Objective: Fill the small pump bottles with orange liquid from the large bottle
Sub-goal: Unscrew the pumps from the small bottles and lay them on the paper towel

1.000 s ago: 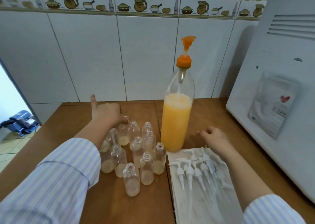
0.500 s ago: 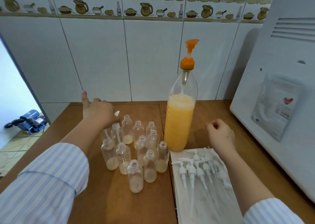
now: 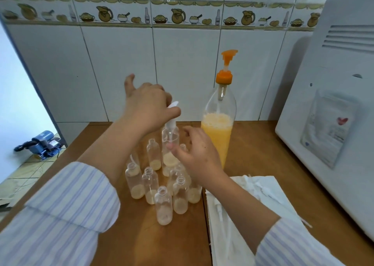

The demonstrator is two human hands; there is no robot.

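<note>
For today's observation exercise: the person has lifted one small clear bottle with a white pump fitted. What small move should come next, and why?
Probably the right hand should close on the lifted small clear plastic bottle to steady it. The left hand grips only its white pump top, the bottle hangs above the cluster of open small bottles, and the right hand's fingers are spread beside it, seemingly not yet gripping.

I look down on a brown wooden table (image 3: pixel 253 144) set against a white tiled wall (image 3: pixel 121 67) with a border of jugs and bowls (image 3: pixel 178 16). A white appliance (image 3: pixel 340 103) stands right; a blue machine (image 3: pixel 42 144) sits on the tiled floor (image 3: pixel 26 170) left.
</note>
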